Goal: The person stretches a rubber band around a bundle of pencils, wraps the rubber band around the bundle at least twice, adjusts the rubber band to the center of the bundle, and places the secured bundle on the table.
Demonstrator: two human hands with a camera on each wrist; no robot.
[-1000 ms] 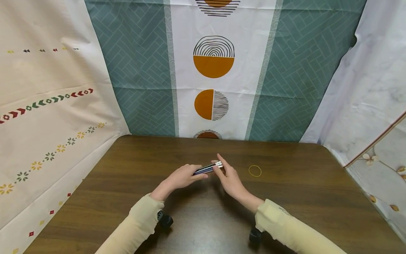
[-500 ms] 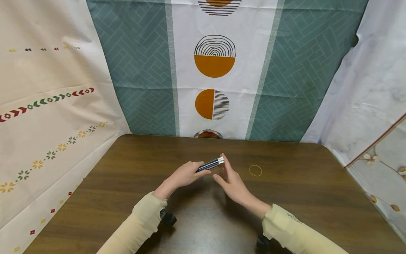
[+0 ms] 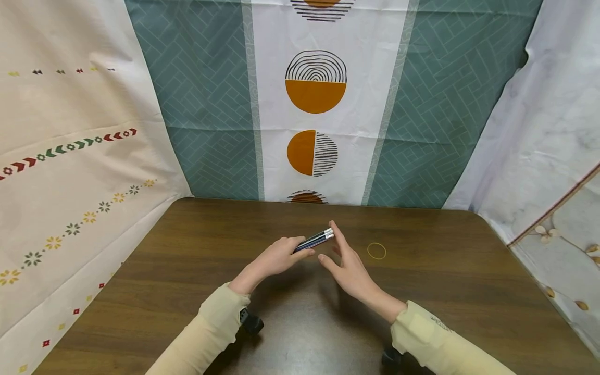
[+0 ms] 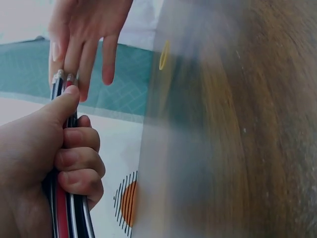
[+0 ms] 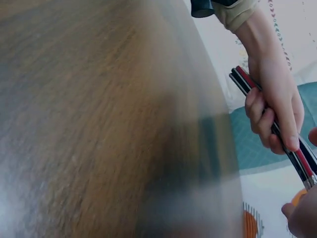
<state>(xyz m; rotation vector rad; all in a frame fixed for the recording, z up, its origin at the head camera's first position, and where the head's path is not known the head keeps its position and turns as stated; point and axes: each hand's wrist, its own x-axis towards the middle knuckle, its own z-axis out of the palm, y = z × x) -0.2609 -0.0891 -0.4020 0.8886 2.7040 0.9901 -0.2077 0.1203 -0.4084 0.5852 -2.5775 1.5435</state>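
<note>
My left hand (image 3: 276,256) grips a bundle of pencils (image 3: 315,240), raised above the table and slanting up to the right. In the left wrist view the fingers curl round the dark and red striped barrels (image 4: 62,213), and the thumb lies along them. Silvery ends (image 4: 59,74) stick out past the thumb. My right hand (image 3: 350,271) is at those ends, its fingers extended against or just behind them and its thumb apart. Whether every fingertip touches is unclear. A thin yellow rubber band (image 3: 376,243) lies on the table, right of my right hand.
The brown wooden table (image 3: 300,333) spreads beneath both hands. A patterned teal and white cloth (image 3: 211,104) hangs behind it, with light cloths at the left (image 3: 84,172) and right (image 3: 529,172). Dark wrist cameras sit below both sleeves.
The left hand and pencils have shifted slightly up and right. The right thumb has moved off the pencil ends, and the right hand has moved slightly right. The rubber band stays put.
</note>
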